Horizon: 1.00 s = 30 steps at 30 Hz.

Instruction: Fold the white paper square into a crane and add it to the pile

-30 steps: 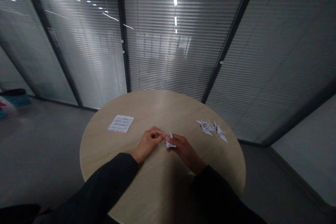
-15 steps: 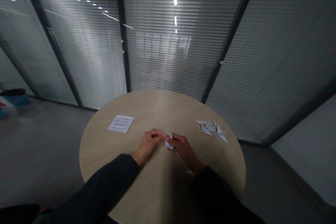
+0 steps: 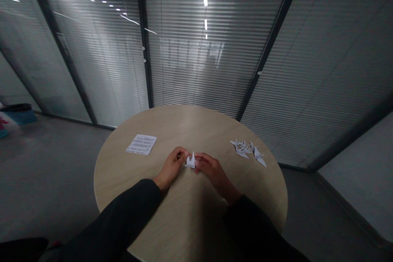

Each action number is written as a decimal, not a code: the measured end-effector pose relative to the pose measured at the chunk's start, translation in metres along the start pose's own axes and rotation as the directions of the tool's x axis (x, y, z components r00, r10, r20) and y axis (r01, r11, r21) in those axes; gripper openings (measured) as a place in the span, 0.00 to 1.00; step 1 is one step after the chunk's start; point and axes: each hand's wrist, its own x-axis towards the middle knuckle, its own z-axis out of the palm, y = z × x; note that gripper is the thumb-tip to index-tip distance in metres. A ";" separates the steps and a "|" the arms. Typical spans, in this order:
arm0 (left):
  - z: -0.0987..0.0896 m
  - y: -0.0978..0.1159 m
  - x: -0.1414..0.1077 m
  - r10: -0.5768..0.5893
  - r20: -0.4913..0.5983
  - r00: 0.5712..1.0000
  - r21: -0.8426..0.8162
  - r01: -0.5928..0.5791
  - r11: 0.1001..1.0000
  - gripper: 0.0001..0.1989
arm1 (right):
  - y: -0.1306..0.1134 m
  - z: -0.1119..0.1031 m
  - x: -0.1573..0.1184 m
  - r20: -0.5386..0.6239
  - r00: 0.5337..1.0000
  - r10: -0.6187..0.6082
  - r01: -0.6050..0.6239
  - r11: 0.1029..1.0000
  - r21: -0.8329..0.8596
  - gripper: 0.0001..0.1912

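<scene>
A small folded white paper piece (image 3: 190, 161) with a pointed tip standing upward is held just above the round wooden table (image 3: 184, 120). My left hand (image 3: 171, 168) pinches it from the left with its fingertips. My right hand (image 3: 211, 170) grips it from the right, and the fingers of both hands hide its lower part. Farther right lies a loose cluster of several white paper origami cranes (image 3: 247, 150), out of reach of my fingertips. To the left lies a printed white paper sheet (image 3: 141, 144).
The round table's edge curves around the hands, with dark sleeves crossing it at the front. Behind it stands a glass wall with closed grey blinds (image 3: 196, 69). A grey floor surrounds the table, and a blue and white bundle (image 3: 18, 118) lies far left.
The folded paper has shifted left, toward my left hand, and its tip now stands more upright. Both hands stay on it, and the cranes and printed sheet have not moved.
</scene>
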 end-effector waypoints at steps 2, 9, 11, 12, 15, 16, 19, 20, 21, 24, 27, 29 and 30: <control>0.002 0.001 -0.001 -0.008 0.054 0.998 -0.044 0.010 0.999 0.16 | 0.001 -0.001 0.000 -0.029 1.000 -0.006 0.006 1.000 -0.008 0.16; 0.004 0.012 -0.002 -0.108 0.137 0.985 -0.158 0.130 0.979 0.20 | 0.004 0.000 0.000 -0.074 0.996 -0.040 0.037 0.998 -0.043 0.14; 0.001 0.015 -0.001 -0.136 0.152 0.979 -0.160 0.161 0.974 0.19 | 0.002 0.001 -0.001 -0.054 0.996 -0.070 0.066 0.995 -0.069 0.12; 0.000 0.017 0.000 -0.147 0.156 0.977 -0.162 0.172 0.972 0.19 | 0.000 0.001 -0.002 -0.037 0.995 -0.089 0.085 0.993 -0.087 0.12; -0.003 0.019 0.001 -0.175 0.170 0.970 -0.168 0.203 0.965 0.19 | -0.004 0.000 -0.005 0.004 0.988 -0.152 0.150 0.972 -0.178 0.12; -0.004 0.019 0.000 -0.182 0.186 0.965 -0.168 0.214 0.962 0.20 | -0.005 -0.001 -0.006 -0.009 0.986 -0.167 0.162 0.967 -0.198 0.11; -0.004 0.018 -0.001 -0.206 0.245 0.947 -0.154 0.248 0.956 0.21 | -0.006 -0.004 -0.006 -0.036 0.983 -0.178 0.168 0.968 -0.188 0.10; -0.004 0.017 -0.001 -0.213 0.264 0.941 -0.151 0.259 0.954 0.21 | -0.006 -0.005 -0.005 -0.018 0.984 -0.180 0.174 0.969 -0.177 0.12; -0.004 0.017 -0.001 -0.220 0.278 0.935 -0.148 0.268 0.952 0.22 | -0.006 -0.006 -0.005 0.014 0.982 -0.190 0.189 0.967 -0.172 0.13; -0.004 0.016 -0.002 -0.235 0.311 0.921 -0.134 0.287 0.949 0.22 | -0.006 -0.010 -0.003 0.107 0.966 -0.235 0.251 0.952 -0.174 0.12; -0.005 0.017 -0.002 -0.241 0.338 0.910 -0.120 0.296 0.948 0.22 | -0.008 -0.013 -0.003 0.152 0.959 -0.239 0.262 0.951 -0.163 0.10; -0.005 0.017 -0.002 -0.240 0.358 0.902 -0.122 0.300 0.946 0.21 | -0.009 -0.015 -0.003 0.169 0.957 -0.238 0.265 0.951 -0.162 0.10; -0.005 0.016 -0.002 -0.238 0.368 0.899 -0.125 0.301 0.945 0.20 | -0.010 -0.015 -0.003 0.174 0.955 -0.239 0.268 0.950 -0.164 0.09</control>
